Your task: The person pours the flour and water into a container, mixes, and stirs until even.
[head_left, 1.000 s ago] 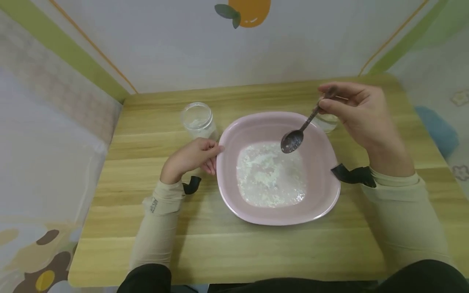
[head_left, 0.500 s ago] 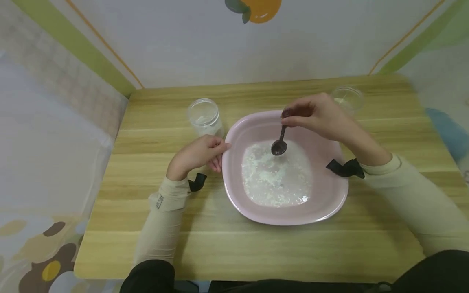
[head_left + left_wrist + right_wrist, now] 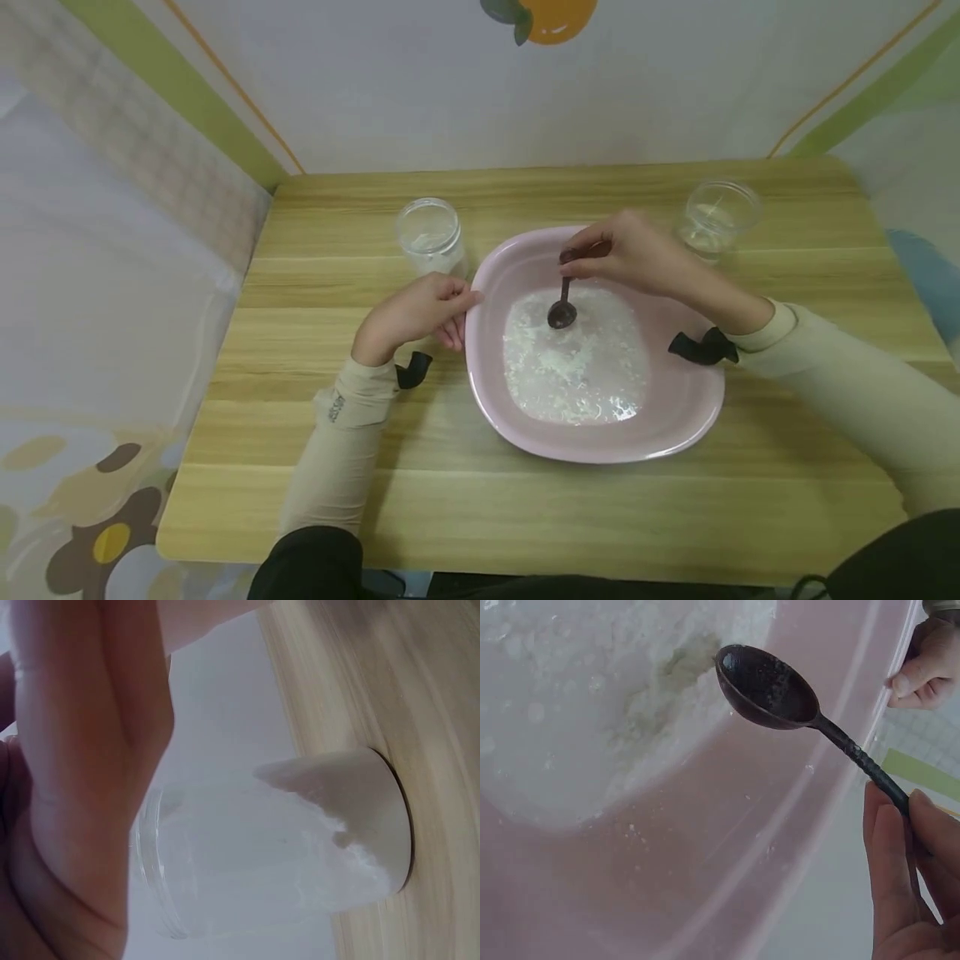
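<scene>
A pink basin point(image 3: 678, 425) on the table holds a whitish liquid point(image 3: 577, 367) with pale clumps floating in it. My right hand point(image 3: 630, 254) pinches the handle of a dark brown spoon point(image 3: 562, 314) between thumb and fingers. In the right wrist view the spoon's bowl point(image 3: 769, 686) hangs over the liquid, its hollow wet with a few bubbles or specks. My left hand point(image 3: 423, 312) grips the basin's left rim, thumb over the edge and fingers outside. Just behind that hand stands a clear jar point(image 3: 431, 237), with white powder point(image 3: 360, 817) heaped low inside it in the left wrist view.
A clear cup point(image 3: 720, 217) stands at the back right, beyond my right forearm. The wooden table point(image 3: 292, 400) meets a pale wall point(image 3: 420, 92) at its back edge. Black straps point(image 3: 705, 346) stick out from the wrists.
My right hand has carried the spoon leftward from the basin's back right to over its back middle, uncovering the clear cup. The left hand keeps its hold on the rim.
</scene>
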A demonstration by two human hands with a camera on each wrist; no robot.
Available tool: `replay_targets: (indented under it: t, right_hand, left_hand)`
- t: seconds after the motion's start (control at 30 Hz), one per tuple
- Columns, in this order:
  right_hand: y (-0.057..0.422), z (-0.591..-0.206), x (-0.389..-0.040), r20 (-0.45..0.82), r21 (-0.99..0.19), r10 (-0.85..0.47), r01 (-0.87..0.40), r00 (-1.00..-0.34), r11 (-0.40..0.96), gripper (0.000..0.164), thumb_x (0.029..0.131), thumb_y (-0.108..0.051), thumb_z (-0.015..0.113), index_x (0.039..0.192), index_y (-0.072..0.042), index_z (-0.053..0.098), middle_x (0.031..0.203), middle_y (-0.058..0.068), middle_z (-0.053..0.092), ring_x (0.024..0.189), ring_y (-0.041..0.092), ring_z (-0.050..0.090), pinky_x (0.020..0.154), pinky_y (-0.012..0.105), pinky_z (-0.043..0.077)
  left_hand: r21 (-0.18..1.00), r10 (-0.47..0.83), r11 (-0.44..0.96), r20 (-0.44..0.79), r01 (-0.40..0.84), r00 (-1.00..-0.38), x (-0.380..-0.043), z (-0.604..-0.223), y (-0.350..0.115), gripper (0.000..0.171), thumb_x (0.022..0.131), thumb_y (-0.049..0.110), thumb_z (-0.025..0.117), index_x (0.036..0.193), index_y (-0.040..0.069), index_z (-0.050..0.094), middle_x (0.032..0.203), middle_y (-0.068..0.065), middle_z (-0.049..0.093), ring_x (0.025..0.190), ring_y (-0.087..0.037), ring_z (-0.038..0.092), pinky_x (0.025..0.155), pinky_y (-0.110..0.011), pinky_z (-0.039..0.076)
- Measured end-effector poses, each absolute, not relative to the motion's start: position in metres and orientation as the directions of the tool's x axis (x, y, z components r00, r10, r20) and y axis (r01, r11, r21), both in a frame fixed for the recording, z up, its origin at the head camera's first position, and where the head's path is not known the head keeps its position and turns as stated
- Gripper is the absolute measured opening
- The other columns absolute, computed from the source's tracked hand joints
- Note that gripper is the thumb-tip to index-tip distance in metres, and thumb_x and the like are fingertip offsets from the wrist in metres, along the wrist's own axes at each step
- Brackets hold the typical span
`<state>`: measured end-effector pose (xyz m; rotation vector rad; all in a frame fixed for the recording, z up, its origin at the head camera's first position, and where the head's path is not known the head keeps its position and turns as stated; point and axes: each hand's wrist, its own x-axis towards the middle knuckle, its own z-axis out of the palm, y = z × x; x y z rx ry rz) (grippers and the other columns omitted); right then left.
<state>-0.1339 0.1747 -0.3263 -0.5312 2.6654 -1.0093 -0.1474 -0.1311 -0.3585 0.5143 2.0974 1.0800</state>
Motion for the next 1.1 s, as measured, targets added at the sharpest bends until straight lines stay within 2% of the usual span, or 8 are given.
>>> replay_targets:
  t: [0.1,0.23,0.4,0.6,0.7,0.9,1.1]
  right_hand:
    - [0.173,-0.332,-0.136,-0.088,-0.678,-0.436,-0.267,-0.896,0.685,0.013,0.095,-0.015,0.078,0.107,-0.012,0.082,0.098,0.006,0.082,0.07,0.007,0.066,0.053,0.018,0.045]
    - [0.173,-0.338,-0.138,-0.082,-0.685,-0.454,-0.28,-0.887,0.672,0.013,0.094,-0.012,0.078,0.106,-0.009,0.082,0.098,0.009,0.081,0.071,0.01,0.066,0.053,0.017,0.046]
    - [0.175,-0.338,-0.14,-0.088,-0.65,-0.457,-0.297,-0.885,0.7,0.017,0.095,-0.011,0.077,0.111,-0.006,0.081,0.103,0.012,0.081,0.079,0.017,0.071,0.056,0.016,0.05]
    - [0.182,-0.33,-0.138,-0.159,-0.636,-0.461,-0.267,-0.873,0.724,0.015,0.093,-0.008,0.078,0.107,-0.003,0.081,0.096,0.012,0.081,0.083,0.024,0.078,0.063,0.015,0.057]
    - [0.183,-0.326,-0.137,-0.22,-0.638,-0.477,-0.244,-0.851,0.731,0.012,0.093,-0.01,0.078,0.103,-0.005,0.082,0.091,0.009,0.081,0.082,0.022,0.079,0.065,0.017,0.06]
    - [0.173,-0.323,-0.131,-0.326,-0.636,-0.501,-0.206,-0.801,0.744,0.005,0.094,-0.017,0.079,0.097,-0.013,0.081,0.087,0.003,0.08,0.082,0.017,0.078,0.067,0.021,0.06]
    - [0.164,-0.327,-0.124,-0.306,-0.686,-0.562,-0.231,-0.768,0.689,0.004,0.094,-0.016,0.078,0.091,-0.014,0.079,0.085,0.0,0.079,0.085,0.02,0.079,0.071,0.025,0.064]
  left_hand:
    - [0.82,0.626,0.572,-0.407,0.036,-0.665,-0.147,-0.358,-0.129,0.033,0.112,0.024,0.049,0.107,-0.003,0.068,0.07,-0.006,0.068,0.059,-0.011,0.067,0.063,-0.038,0.065]
    - [0.813,0.626,0.581,-0.411,0.043,-0.663,-0.146,-0.357,-0.128,0.034,0.112,0.024,0.049,0.107,-0.003,0.067,0.07,-0.006,0.068,0.059,-0.011,0.066,0.062,-0.037,0.065]
    - [0.814,0.629,0.579,-0.409,0.046,-0.661,-0.147,-0.358,-0.127,0.034,0.112,0.024,0.049,0.105,-0.004,0.067,0.07,-0.006,0.068,0.059,-0.011,0.066,0.062,-0.037,0.065]
    - [0.816,0.63,0.576,-0.41,0.042,-0.659,-0.147,-0.36,-0.126,0.033,0.112,0.024,0.049,0.104,-0.003,0.068,0.069,-0.005,0.068,0.058,-0.011,0.066,0.064,-0.042,0.066]
    - [0.811,0.625,0.583,-0.414,0.043,-0.663,-0.146,-0.359,-0.126,0.033,0.112,0.025,0.049,0.104,-0.002,0.068,0.069,-0.005,0.068,0.058,-0.012,0.066,0.065,-0.044,0.066]
    - [0.802,0.616,0.595,-0.423,0.041,-0.665,-0.146,-0.357,-0.127,0.034,0.112,0.025,0.049,0.106,-0.002,0.068,0.07,-0.006,0.068,0.058,-0.012,0.066,0.064,-0.04,0.066]
    - [0.807,0.621,0.589,-0.425,0.035,-0.659,-0.146,-0.357,-0.125,0.035,0.112,0.025,0.049,0.106,-0.003,0.068,0.07,-0.006,0.068,0.058,-0.012,0.066,0.061,-0.035,0.064]
